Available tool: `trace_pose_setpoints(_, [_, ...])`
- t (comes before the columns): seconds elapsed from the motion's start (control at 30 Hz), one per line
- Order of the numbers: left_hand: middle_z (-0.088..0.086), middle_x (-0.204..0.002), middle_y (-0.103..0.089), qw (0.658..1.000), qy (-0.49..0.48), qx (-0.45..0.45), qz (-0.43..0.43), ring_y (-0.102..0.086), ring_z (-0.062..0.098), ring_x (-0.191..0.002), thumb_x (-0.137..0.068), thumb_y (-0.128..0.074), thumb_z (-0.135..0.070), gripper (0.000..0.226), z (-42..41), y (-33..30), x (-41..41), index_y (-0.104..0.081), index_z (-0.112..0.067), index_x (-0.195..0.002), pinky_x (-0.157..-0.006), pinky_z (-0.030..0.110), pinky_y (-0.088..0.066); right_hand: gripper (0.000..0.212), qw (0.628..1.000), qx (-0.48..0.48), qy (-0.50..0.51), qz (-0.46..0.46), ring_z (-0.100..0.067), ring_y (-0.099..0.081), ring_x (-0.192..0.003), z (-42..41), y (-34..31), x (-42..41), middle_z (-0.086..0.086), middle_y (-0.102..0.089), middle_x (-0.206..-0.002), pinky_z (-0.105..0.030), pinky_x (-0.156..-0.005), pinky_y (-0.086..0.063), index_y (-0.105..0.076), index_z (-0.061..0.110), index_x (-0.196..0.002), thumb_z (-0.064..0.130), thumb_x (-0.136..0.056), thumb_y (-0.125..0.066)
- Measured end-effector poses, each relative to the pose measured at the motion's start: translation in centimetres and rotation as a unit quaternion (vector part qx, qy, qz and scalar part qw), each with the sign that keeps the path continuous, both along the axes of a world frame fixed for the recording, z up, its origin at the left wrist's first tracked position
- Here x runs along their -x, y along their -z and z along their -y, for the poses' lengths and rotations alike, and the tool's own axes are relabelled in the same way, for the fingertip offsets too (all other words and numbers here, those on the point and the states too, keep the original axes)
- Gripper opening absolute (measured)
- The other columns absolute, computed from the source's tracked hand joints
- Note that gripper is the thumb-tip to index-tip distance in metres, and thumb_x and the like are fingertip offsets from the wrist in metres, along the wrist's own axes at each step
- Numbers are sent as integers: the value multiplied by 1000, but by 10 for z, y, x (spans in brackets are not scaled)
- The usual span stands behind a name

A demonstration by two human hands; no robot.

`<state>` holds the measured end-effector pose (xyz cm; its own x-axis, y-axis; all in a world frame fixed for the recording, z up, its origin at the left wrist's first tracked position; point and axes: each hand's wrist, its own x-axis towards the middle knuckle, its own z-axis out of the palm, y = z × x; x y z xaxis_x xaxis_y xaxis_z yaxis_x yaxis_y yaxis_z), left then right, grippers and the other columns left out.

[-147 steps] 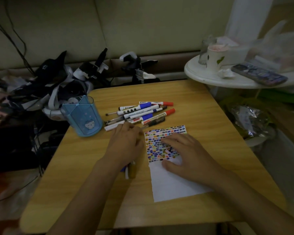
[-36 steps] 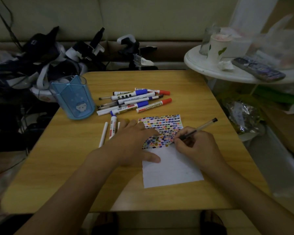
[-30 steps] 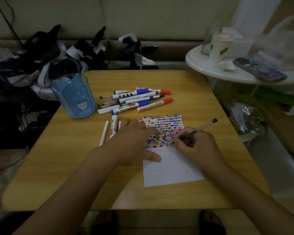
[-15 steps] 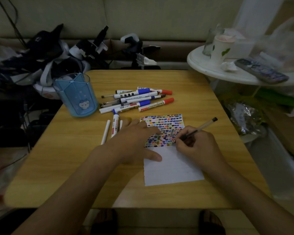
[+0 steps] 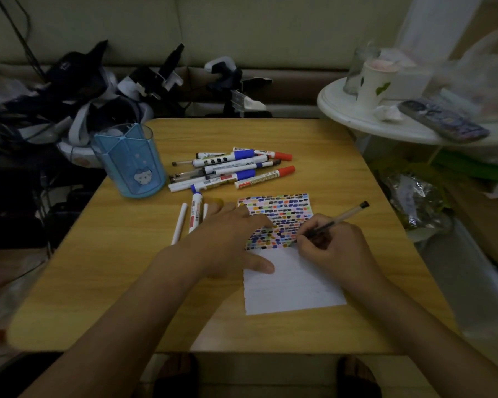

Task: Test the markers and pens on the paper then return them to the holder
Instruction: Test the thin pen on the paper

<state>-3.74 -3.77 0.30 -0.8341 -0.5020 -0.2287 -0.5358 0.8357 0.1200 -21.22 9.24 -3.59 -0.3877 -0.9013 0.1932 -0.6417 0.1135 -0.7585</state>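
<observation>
The right hand (image 5: pixel 335 248) grips a pen (image 5: pixel 335 220) in a writing hold, its tip touching the paper (image 5: pixel 292 285) at the lower edge of the coloured marks, while the left hand (image 5: pixel 230 239) lies flat and open, holding nothing, pinning the sheet's left side to the table (image 5: pixel 121 268). A heap of markers (image 5: pixel 233 169) lies beyond the paper, three more pens (image 5: pixel 195 214) lie just left of the left hand, and the blue holder (image 5: pixel 128 160) stands upright at the table's far left.
</observation>
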Motion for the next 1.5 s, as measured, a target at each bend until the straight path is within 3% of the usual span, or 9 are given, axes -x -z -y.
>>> trace_pose_setpoints(0.2, [-3,-142,-43,1000,2,1,0,-32,20,-127,-73,-56,-82,84,1,1,0,-30,-47,-145,-104,40,-21,11,1000,4,0,-3,-3,-65,-68,0,0,0,10,-70,-71,-22,-58,-53,-71,26,-80,17,-86,-73])
trace_pose_setpoints(0.47, [-3,-146,-40,1000,-1,-2,4,-29,21,-131,-74,-55,-81,85,1,1,0,-28,-48,-147,-108,43,-18,12,1000,7,-5,3,-1,-64,-68,-1,-1,-1,13,-69,-69,-11,-54,-44,-70,26,-80,16,-86,-73])
trace_pose_setpoints(0.7, [-2,-143,-42,1000,-1,-3,1,-31,22,-129,-74,-56,-81,85,0,0,0,-29,-47,-147,-107,42,-20,12,1000,4,-4,-2,0,-64,-69,0,0,-1,12,-70,-71,-10,-56,-46,-71,27,-81,16,-86,-74])
trace_pose_setpoints(0.83, [-3,-141,-43,1000,2,-2,-5,-31,20,-129,-74,-56,-81,84,1,1,0,-30,-47,-146,-106,41,-20,10,1000,-3,7,-4,-3,-65,-66,0,1,2,8,-71,-70,-23,-55,-52,-69,27,-81,19,-85,-72])
trace_pose_setpoints(1.0, [-3,-142,-43,1000,2,-5,-8,-31,20,-129,-74,-57,-80,83,1,2,0,-30,-47,-146,-104,40,-20,14,1000,10,0,6,-1,-64,-67,-1,-1,-1,10,-70,-69,-10,-54,-44,-70,27,-80,15,-86,-73])
trace_pose_setpoints(1.23, [-3,-142,-43,1000,3,-3,-4,-32,21,-128,-75,-56,-80,84,1,2,0,-29,-46,-147,-106,41,-19,11,1000,7,-2,3,0,-64,-68,0,0,0,11,-70,-70,-11,-54,-45,-71,26,-82,16,-87,-73])
trace_pose_setpoints(1.4, [-2,-143,-43,1000,3,-6,-3,-32,21,-129,-75,-56,-80,83,0,0,0,-29,-46,-147,-108,42,-19,11,1000,4,3,-1,-6,-63,-65,-1,0,0,6,-70,-69,-23,-53,-50,-70,26,-82,17,-88,-72])
trace_pose_setpoints(1.5, [-3,-142,-43,1000,4,-4,-5,-32,20,-129,-75,-56,-80,83,0,1,0,-30,-46,-147,-106,41,-19,13,1000,5,-2,1,-5,-63,-65,-1,1,1,8,-70,-69,-17,-52,-47,-69,28,-81,17,-87,-73])
